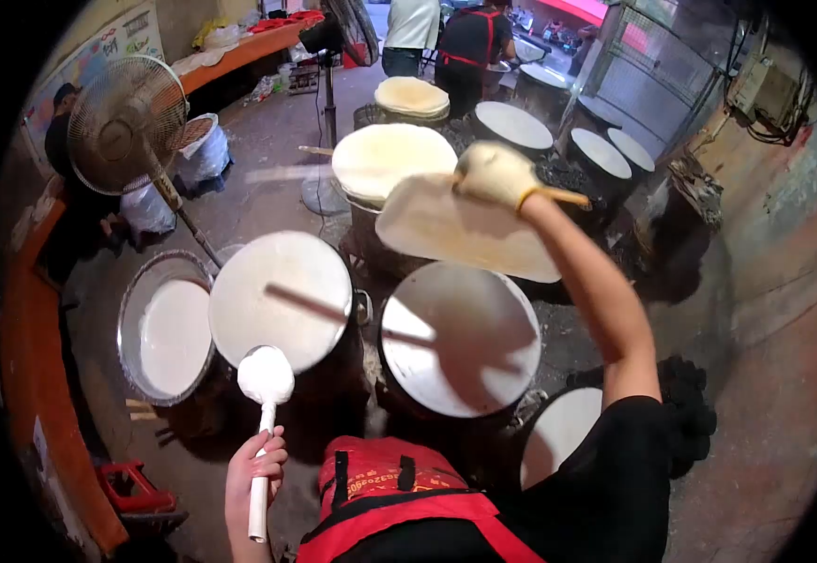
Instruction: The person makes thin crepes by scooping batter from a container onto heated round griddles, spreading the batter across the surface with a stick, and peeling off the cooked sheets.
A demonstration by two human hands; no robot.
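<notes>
My left hand (pixel 260 462) is wrapped round the white handle of a ladle (pixel 267 375), whose bowl, full of white batter, overlaps the front edge of a round pan coated pale (pixel 282 296). My right hand (pixel 497 175), in a cream glove, grips a thin wooden stick (pixel 563 195) and the upper edge of a large thin pale sheet (pixel 469 230). The sheet hangs in the air between a stack of round sheets (pixel 394 158) and a bare round metal plate (pixel 460 347). How the glove's fingertips hold the sheet is hidden.
A metal pot of white batter (pixel 174 338) stands at the left, beside an orange ledge (pixel 33 375). A standing fan (pixel 127 127) is behind it. More round pans (pixel 513 125) line the back right. Two people (pixel 469 47) stand at the back; another person sits at the far left.
</notes>
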